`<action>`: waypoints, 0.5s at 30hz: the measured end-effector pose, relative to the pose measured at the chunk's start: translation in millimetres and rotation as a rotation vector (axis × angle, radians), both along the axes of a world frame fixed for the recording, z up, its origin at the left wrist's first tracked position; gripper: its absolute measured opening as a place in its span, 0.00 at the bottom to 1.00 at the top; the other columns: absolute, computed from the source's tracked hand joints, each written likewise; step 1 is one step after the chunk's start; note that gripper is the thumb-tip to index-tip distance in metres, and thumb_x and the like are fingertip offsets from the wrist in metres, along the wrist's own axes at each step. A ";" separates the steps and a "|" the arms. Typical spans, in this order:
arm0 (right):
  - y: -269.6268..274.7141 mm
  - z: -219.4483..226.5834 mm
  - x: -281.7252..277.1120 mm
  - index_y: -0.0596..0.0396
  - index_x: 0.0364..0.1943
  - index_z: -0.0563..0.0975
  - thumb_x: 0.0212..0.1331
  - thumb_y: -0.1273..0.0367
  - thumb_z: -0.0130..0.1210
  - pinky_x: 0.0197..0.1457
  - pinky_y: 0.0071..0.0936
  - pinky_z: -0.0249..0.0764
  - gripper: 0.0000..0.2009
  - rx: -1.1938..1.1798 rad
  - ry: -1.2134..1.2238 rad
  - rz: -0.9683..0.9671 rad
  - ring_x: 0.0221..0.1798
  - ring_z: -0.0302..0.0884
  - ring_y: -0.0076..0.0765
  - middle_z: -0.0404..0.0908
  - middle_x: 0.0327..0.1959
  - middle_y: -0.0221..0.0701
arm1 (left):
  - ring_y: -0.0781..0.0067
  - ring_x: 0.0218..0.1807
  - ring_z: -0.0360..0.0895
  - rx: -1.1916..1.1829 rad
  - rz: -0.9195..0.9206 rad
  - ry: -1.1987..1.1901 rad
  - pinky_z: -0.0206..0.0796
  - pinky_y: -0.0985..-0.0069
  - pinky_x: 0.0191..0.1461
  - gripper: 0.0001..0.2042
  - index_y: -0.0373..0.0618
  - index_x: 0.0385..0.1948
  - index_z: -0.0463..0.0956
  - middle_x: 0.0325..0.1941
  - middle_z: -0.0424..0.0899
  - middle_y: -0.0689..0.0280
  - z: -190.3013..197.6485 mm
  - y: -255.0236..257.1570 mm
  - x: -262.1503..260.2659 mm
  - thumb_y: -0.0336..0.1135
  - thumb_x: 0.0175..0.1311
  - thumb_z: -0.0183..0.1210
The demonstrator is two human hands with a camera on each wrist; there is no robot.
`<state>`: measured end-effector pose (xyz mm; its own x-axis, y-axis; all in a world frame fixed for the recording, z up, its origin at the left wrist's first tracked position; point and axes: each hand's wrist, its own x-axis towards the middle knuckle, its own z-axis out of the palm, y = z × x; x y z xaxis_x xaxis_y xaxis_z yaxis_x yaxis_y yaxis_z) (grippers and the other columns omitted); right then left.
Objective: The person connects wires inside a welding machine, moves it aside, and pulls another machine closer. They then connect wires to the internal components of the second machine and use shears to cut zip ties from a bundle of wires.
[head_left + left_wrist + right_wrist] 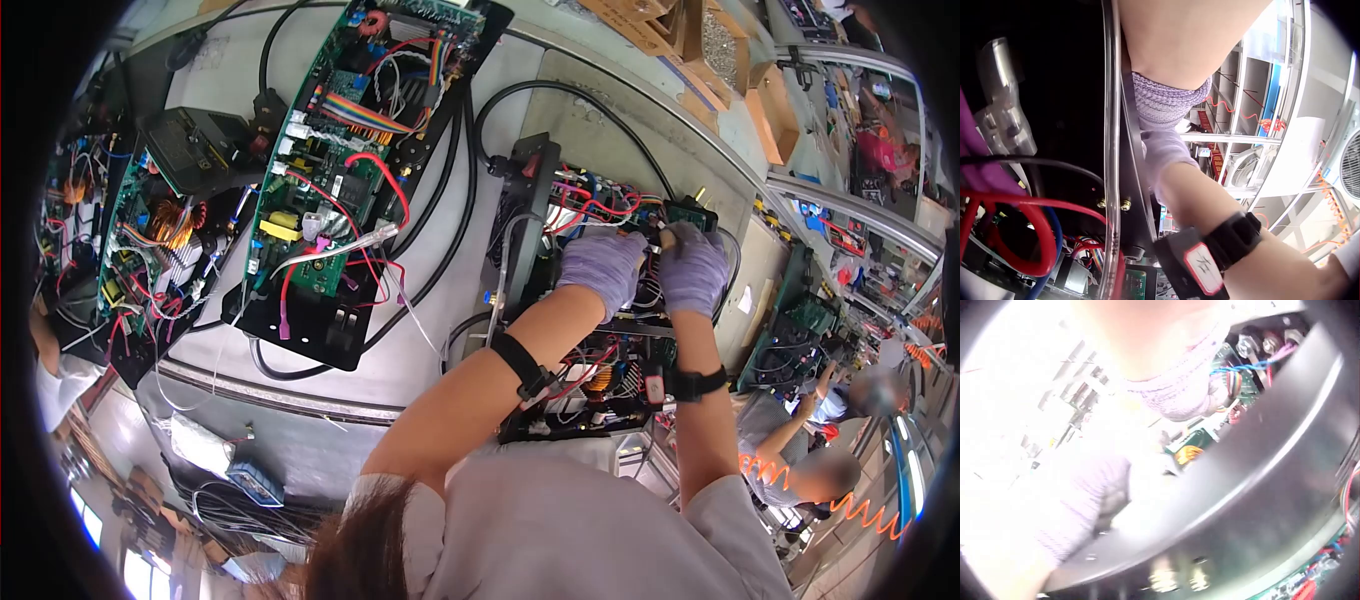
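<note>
Both hands wear lavender knit gloves and work inside an open black electronics chassis (518, 215) full of wires and circuit boards. My left hand (603, 268) reaches in from the left, its fingertips near red wires (622, 208). Beside it, my right hand (693, 268) bends its fingers at the chassis's right side, next to a small green circuit board (690, 213). What the fingers hold, if anything, I cannot tell. The right wrist view is washed out around the gloves, with the dark metal chassis wall (1254, 469) in front. A clear tube (1112, 125) crosses the left wrist view.
Left of the hands lies another unit with a long green circuit board (335, 190) and loose wires. More open units (165, 240) stand farther left. A black cable (575, 88) loops behind the chassis, and cardboard boxes (690, 50) line the back. Other people sit at the right.
</note>
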<state>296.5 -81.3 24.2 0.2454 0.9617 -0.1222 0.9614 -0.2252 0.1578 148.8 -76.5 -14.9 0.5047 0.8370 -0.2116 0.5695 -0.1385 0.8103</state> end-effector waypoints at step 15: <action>-64.0 64.0 64.6 0.56 0.40 0.78 0.52 0.73 0.59 0.38 0.28 0.74 0.10 0.356 0.641 0.067 0.37 0.82 0.34 0.83 0.35 0.37 | 0.52 0.39 0.79 -0.104 -0.155 -0.103 0.69 0.60 0.43 0.15 0.53 0.42 0.78 0.34 0.82 0.56 45.6 -20.7 74.5 0.48 0.57 0.57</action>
